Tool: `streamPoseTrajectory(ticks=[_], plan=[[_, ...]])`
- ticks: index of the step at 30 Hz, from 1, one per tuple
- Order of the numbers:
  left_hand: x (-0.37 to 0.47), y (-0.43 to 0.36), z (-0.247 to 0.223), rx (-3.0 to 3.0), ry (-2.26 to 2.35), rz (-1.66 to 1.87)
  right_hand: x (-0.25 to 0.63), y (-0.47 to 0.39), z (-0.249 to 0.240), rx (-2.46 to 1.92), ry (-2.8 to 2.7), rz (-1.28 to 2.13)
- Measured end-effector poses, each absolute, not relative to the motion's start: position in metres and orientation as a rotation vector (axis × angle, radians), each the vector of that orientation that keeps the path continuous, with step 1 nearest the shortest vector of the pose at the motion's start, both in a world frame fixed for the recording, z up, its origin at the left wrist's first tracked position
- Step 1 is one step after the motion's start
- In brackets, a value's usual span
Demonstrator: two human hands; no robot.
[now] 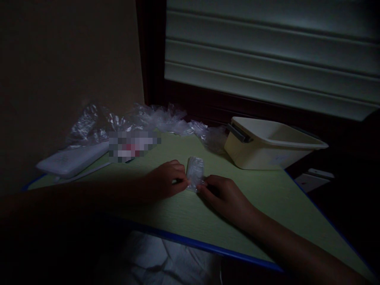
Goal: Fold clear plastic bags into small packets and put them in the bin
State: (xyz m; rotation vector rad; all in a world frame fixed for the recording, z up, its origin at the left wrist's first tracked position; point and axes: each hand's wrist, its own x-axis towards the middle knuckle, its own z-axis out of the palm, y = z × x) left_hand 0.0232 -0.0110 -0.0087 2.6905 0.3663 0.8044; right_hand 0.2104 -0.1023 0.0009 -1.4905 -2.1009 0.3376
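Note:
A small rectangular packet (pixel 195 171) in shiny clear plastic lies on the pale green tabletop (pixel 252 206). What is inside the plastic is too dark to tell. On its left edge, near the lower corner, my left hand (pixel 168 179) closes in a pinch of thumb and fingers. My right hand (pixel 224 191) pinches the lower right corner in the same way, with the thumb nearest me. Both hands rest low, close to the table surface.
Crumpled clear plastic bags (pixel 160 118) line the back edge. A white flat device (pixel 73 158) with a cable sits at the left, beside a blurred-out item (pixel 130 145). A cream bin (pixel 261 148) with grey handles stands back right, and white boxes (pixel 314 180) lie beyond the table edge.

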Motion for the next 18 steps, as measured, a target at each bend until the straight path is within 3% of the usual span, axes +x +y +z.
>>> streamPoseTrajectory(ticks=[10, 14, 18], plan=[[0.0234, -0.0128, -0.0124, 2.785, 0.587, 0.731, 0.2082, -0.0999, 0.0004, -1.584, -2.117, 0.262], [0.0236, -0.0129, -0.0144, 2.821, 0.619, 0.736, 0.212, -0.1008, -0.0003, -1.545, -2.132, 0.046], [0.0227, -0.0154, -0.0149, 2.903, 0.657, 0.761, 0.2167, -0.1038, 0.0017, -1.237, -2.271, -0.211]])
